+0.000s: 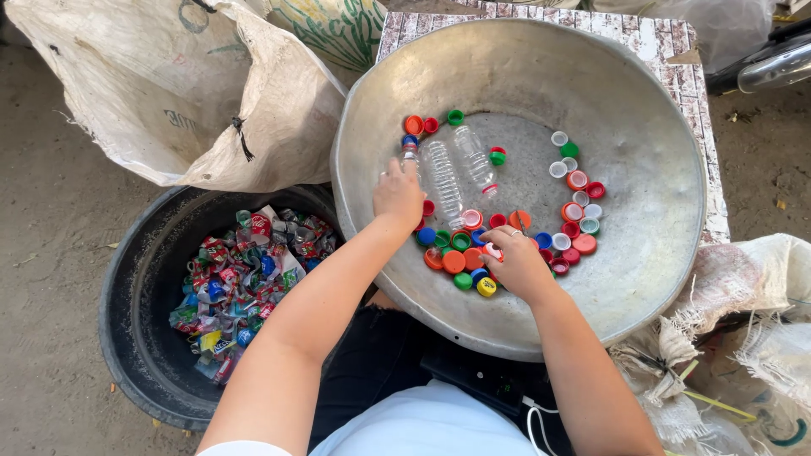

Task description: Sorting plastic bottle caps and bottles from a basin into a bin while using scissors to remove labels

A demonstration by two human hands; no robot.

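Fingers of the left hand (pixel 397 196) rest curled on the cap end of a clear bottle (pixel 412 165), the leftmost of three lying side by side; whether the grip is closed round it or only pressing on it cannot be told. The right hand (pixel 517 263) sits lower, its grip narrow, fingertips pinched at a pink-white cap (pixel 492 251) among the loose caps (pixel 456 253). Both hands work inside a wide, dull metal basin (pixel 642 253). The second bottle (pixel 445 181) and third bottle (pixel 476 159) lie just beside the first, all with labels off, near the middle of the basin floor. Caps in red, orange, green, blue, yellow and white curve round the bottles: a few at the top left, a thick cluster between the two hands, and another run on the right side (pixel 579 211). The basin rests tilted on a small worktop (pixel 667 38) with a brick-pattern covering, its near rim over the person's lap. To the left of it, on the dirt floor (pixel 51 253), stands a black tub (pixel 135 338) holding crumpled, brightly coloured labels (pixel 236 287). Behind the tub a large white sack (pixel 169 93) gapes open, and more frayed sacks (pixel 743 321) lie at the right.
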